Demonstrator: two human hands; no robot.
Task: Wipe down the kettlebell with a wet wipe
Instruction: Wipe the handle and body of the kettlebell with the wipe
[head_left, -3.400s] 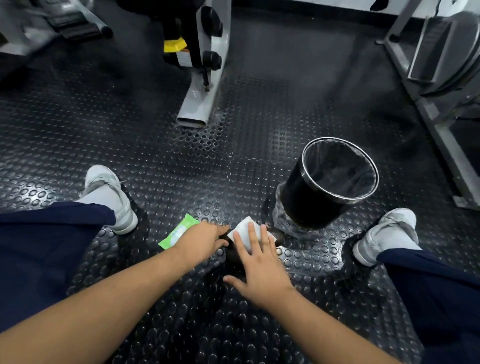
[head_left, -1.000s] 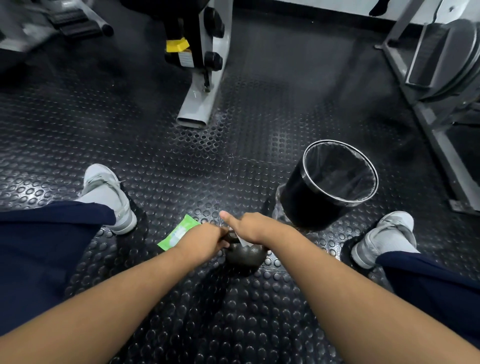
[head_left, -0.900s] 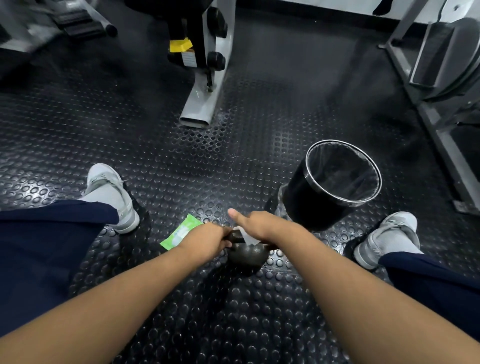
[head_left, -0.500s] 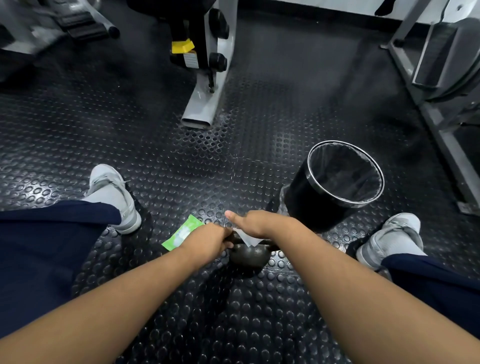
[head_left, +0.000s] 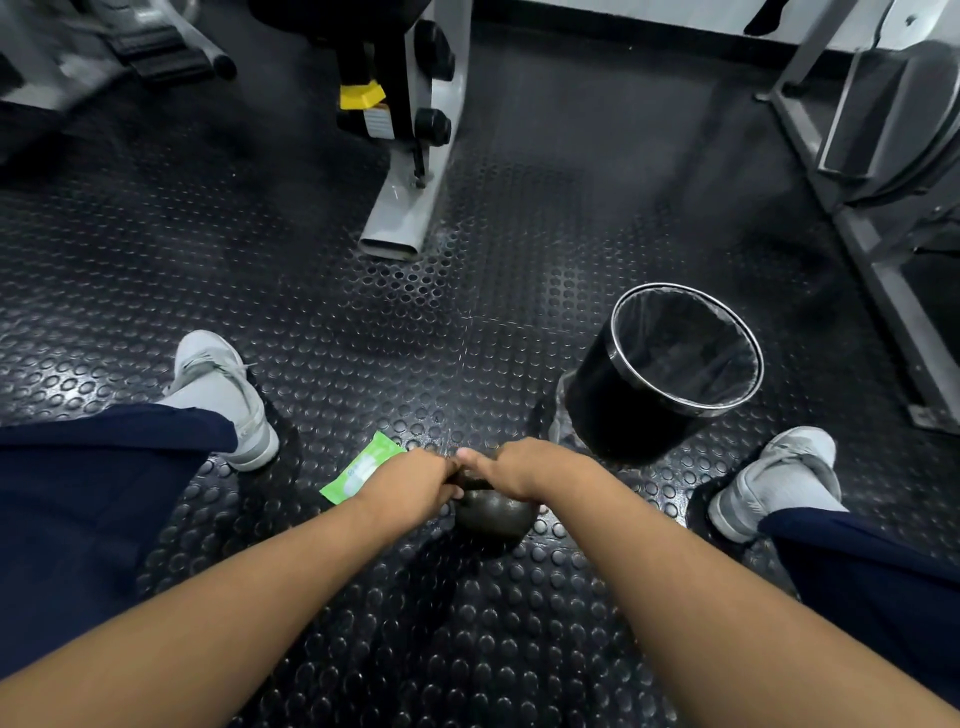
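studded floor (head_left: 363, 338) — kettlebell (head_left: 496, 514) under left hand (head_left: 415, 483) and right hand (head_left: 522, 467), both gripping.

Arms extended forward, left hand (head_left: 413, 480) and right hand (head_left: 519, 470) curled, thumbs meeting.

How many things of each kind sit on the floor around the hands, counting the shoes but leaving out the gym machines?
Kettlebell: 1
Wipe pack: 1
Bin: 1
Shoes: 2
Total: 5
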